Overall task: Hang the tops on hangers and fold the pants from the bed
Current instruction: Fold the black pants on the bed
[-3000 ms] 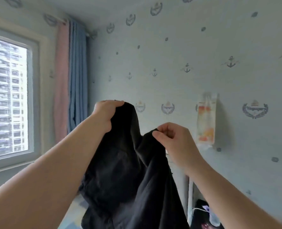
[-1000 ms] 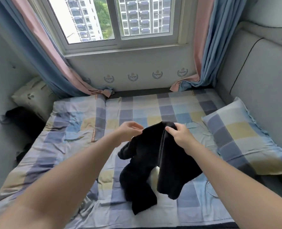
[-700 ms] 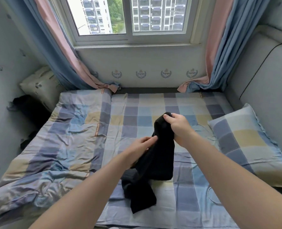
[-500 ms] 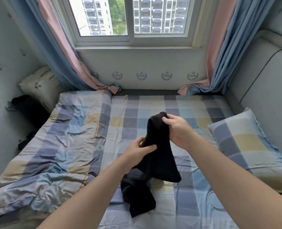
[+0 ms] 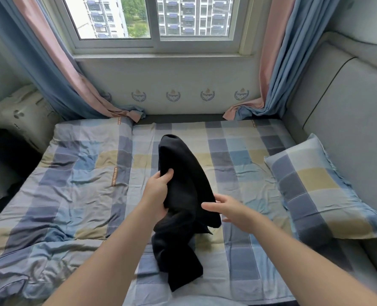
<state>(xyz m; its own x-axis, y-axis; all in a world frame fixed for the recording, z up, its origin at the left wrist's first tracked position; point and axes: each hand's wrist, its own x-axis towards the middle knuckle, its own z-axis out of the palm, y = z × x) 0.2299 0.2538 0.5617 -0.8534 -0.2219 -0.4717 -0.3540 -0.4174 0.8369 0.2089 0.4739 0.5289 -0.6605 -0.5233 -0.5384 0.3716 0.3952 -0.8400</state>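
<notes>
Head view: right hand (image 5: pixel 229 209) has released black garment (image 5: pixel 184 173); left hand (image 5: pixel 157 192) grips it.

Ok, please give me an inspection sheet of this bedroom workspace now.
Surface: bed with checked sheet, crumpled quilt on its left half.
Job's things: black garment, partly lifted, lower end on the bed.
Clutter: checked pillow at right; dark items beside the bed, left.
Hands: left hand grips the garment; right hand open beside it.
Cables: nothing seen.
Surroundings: window, curtains.
</notes>
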